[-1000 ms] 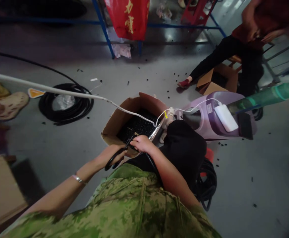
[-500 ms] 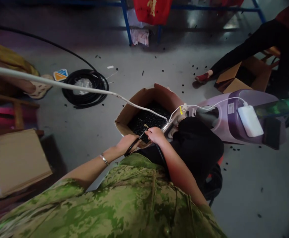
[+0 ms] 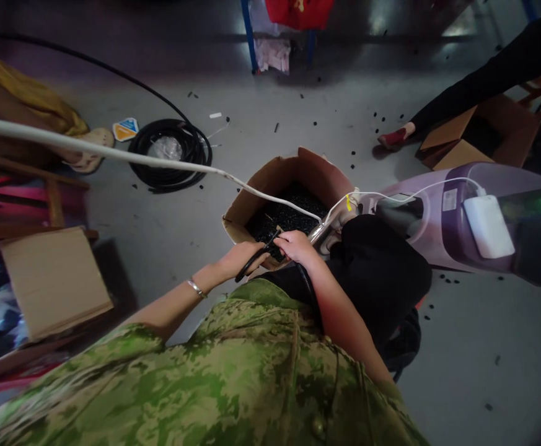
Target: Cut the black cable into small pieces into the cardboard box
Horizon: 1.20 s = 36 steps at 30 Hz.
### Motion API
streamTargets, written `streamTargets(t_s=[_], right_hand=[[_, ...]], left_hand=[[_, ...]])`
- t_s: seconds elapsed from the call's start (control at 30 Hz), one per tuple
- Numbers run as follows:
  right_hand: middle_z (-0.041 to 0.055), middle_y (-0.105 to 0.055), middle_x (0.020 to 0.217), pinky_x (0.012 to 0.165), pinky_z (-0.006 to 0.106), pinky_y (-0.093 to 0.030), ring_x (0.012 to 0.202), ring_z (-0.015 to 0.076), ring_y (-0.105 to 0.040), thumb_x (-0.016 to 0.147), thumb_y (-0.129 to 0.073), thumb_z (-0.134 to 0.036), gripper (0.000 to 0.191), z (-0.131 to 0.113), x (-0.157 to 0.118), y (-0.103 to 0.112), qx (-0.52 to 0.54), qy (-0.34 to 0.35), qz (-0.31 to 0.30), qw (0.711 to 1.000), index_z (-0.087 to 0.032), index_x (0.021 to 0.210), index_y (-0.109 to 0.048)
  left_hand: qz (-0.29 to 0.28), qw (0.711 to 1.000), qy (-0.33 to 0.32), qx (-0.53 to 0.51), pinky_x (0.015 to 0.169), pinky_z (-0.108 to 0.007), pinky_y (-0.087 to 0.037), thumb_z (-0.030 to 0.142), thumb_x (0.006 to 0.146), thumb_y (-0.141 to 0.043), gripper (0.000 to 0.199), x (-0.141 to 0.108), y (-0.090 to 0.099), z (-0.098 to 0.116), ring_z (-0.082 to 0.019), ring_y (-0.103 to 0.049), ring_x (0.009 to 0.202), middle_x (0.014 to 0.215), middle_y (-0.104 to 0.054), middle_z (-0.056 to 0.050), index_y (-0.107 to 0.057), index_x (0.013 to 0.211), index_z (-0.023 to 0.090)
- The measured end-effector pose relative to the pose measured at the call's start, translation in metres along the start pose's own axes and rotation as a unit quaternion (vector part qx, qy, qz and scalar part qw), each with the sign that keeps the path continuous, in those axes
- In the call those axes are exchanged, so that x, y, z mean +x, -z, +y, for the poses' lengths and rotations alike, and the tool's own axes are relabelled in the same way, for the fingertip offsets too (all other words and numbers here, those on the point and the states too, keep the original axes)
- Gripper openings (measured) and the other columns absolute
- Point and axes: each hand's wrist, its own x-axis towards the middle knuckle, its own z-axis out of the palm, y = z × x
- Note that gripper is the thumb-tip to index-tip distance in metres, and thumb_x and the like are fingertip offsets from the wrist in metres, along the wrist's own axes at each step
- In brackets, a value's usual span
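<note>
Over the near edge of an open cardboard box (image 3: pixel 270 175), my two hands work close together. My left hand (image 3: pixel 243 255) is closed round black-handled scissors (image 3: pixel 246 270), whose blades point toward the other hand and are partly covered. Between the fingers of my right hand (image 3: pixel 295 246) is a black tube (image 3: pixel 305 280), which runs back beneath my right forearm. A small tan tip (image 3: pixel 278 230) shows just beyond the fingers; I cannot tell what it belongs to. Many short black pieces (image 3: pixel 293 207) lie inside the box.
A white cable (image 3: pixel 168 162) crosses in front of the box. At the right stands a purple-and-white machine (image 3: pixel 437 217) with a white power bank (image 3: pixel 488 226). A black tube coil (image 3: pixel 144 176) lies on the floor at left. Two other people's legs show at the sides, with another cardboard box (image 3: pixel 451 133).
The view has shifted slightly, so the surroundings appear further right and a little higher. Less of the scissors' metal shows now between my hands. Both hands keep their holds.
</note>
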Motion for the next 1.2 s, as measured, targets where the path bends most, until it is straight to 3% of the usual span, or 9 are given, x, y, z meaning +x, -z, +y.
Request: streamTargets(t_s=[0.23, 0.5, 0.8, 1.03, 1.2], right_hand=[[-0.0054, -0.054, 0.050, 0.049, 0.017, -0.030, 0.045, 0.0055, -0.046, 0.092, -0.053, -0.028, 0.033, -0.002, -0.003, 0.000, 0.030, 0.029, -0.016, 0.999, -0.016, 0.063, -0.063], [-0.0060, -0.053, 0.049, 0.051, 0.018, -0.032, 0.044, 0.0063, -0.046, 0.092, -0.051, -0.027, 0.033, -0.004, -0.006, 0.001, 0.050, 0.035, -0.036, 0.997, -0.016, 0.063, -0.062], [-0.0012, -0.064, 0.059, 0.055, 0.020, -0.033, 0.056, 0.0091, -0.055, 0.094, -0.051, -0.032, 0.036, 0.002, 0.001, 0.000, -0.035, 0.016, -0.004, 0.999, -0.016, 0.067, -0.069], [0.0059, -0.071, 0.073, 0.060, 0.024, -0.036, 0.071, 0.0158, -0.062, 0.095, -0.051, -0.034, 0.035, 0.003, 0.004, 0.000, -0.151, -0.017, 0.001, 0.988, -0.017, 0.078, -0.075], [0.0061, -0.073, 0.080, 0.063, 0.024, -0.037, 0.076, 0.0172, -0.064, 0.094, -0.054, -0.035, 0.030, 0.000, 0.006, -0.004, -0.161, 0.003, -0.034, 0.986, -0.019, 0.085, -0.077]], left_hand=[[-0.003, 0.999, -0.044, 0.005, 0.068, -0.026, -0.046, 0.037, 0.093, -0.047, 0.025, -0.005, 0.014, -0.004, -0.020, -0.065, 0.075, 0.083, -0.070, -0.010, -0.062, 0.095, 0.016], [-0.019, 0.993, -0.098, -0.069, 0.061, -0.023, -0.042, 0.037, 0.091, -0.046, 0.026, -0.003, 0.015, -0.020, -0.016, -0.061, 0.066, 0.074, -0.068, -0.005, -0.063, 0.091, 0.017], [-0.016, 0.998, -0.036, -0.052, 0.061, -0.022, -0.043, 0.037, 0.094, -0.040, 0.035, -0.005, 0.016, 0.001, -0.014, -0.061, 0.059, 0.064, -0.068, -0.004, -0.064, 0.078, 0.017], [-0.017, 1.000, 0.016, 0.021, 0.072, -0.027, -0.049, 0.035, 0.094, -0.043, 0.031, 0.006, -0.008, 0.001, -0.020, -0.069, 0.075, 0.080, -0.073, -0.010, -0.068, 0.092, 0.017], [-0.023, 0.996, 0.051, 0.063, 0.077, -0.034, -0.051, 0.039, 0.094, -0.044, 0.036, 0.020, -0.017, 0.004, -0.029, -0.071, 0.088, 0.094, -0.073, -0.018, -0.068, 0.101, 0.014]])
